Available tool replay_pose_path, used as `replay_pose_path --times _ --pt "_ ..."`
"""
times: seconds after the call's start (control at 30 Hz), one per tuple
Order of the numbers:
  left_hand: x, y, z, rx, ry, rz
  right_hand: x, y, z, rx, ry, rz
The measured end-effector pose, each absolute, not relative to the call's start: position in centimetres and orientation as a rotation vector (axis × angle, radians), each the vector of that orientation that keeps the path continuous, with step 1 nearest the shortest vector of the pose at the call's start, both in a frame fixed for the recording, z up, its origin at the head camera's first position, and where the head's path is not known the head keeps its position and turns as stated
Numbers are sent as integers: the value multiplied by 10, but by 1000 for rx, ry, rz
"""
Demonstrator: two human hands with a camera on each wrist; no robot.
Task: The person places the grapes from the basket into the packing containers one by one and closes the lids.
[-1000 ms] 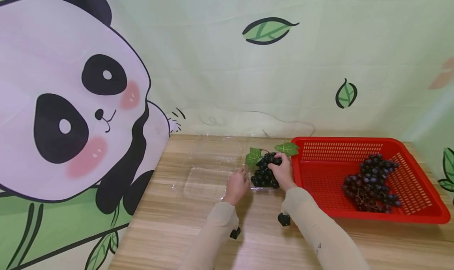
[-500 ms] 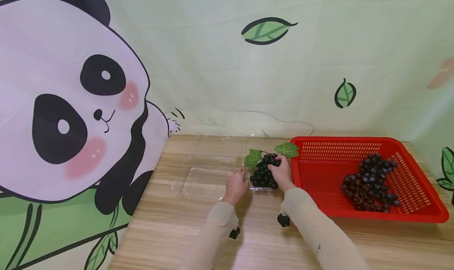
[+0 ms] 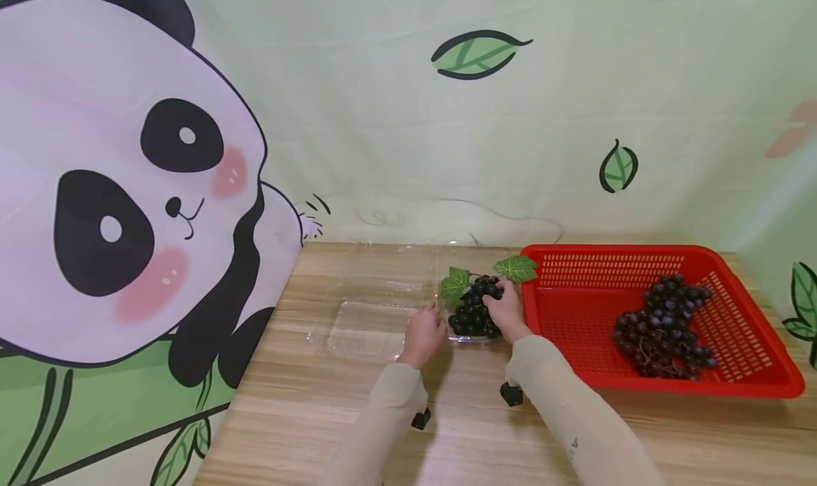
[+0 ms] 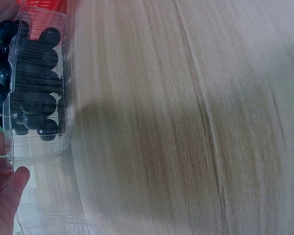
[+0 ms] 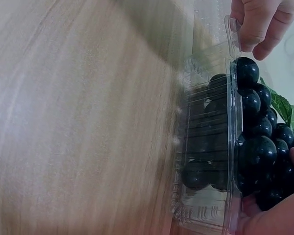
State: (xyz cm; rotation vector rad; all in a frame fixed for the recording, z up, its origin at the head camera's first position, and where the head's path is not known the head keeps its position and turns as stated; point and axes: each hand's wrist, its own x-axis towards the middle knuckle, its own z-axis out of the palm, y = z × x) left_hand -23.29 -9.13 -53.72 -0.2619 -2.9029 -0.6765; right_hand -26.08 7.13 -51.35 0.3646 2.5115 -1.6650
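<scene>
A clear plastic clamshell box [image 4: 36, 157] lies opened out on the table, its lid [image 3: 369, 328] spread to the left. In its right half sits a bunch of glossy black grapes [image 3: 472, 317], heaped above the rim, with green leaves [image 3: 455, 283] sticking out at the back. My left hand [image 3: 424, 335] pinches the box rim near the hinge, thumb [image 4: 20, 178] low against the edge. My right hand [image 3: 507, 314] holds the grapes from the right side, thumb on top; some of its fingers are hidden behind the fruit.
A red perforated basket [image 3: 574, 330] stands close to the right of the box. Inside it lie dark blue grapes [image 3: 673, 298] and reddish grapes [image 3: 645, 344]. The wooden table [image 3: 459, 422] ends at a printed cloth backdrop [image 3: 383, 117].
The head view shifts slightly. Both hands, the grapes and the box keep nearly the same places.
</scene>
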Motion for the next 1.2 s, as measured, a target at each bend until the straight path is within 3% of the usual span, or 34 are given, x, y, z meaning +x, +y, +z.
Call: replay_pose_path --times 1.2 --pt "-234 -91 -539 -288 -2848 -655 -256 76 -508 403 2333 -1517"
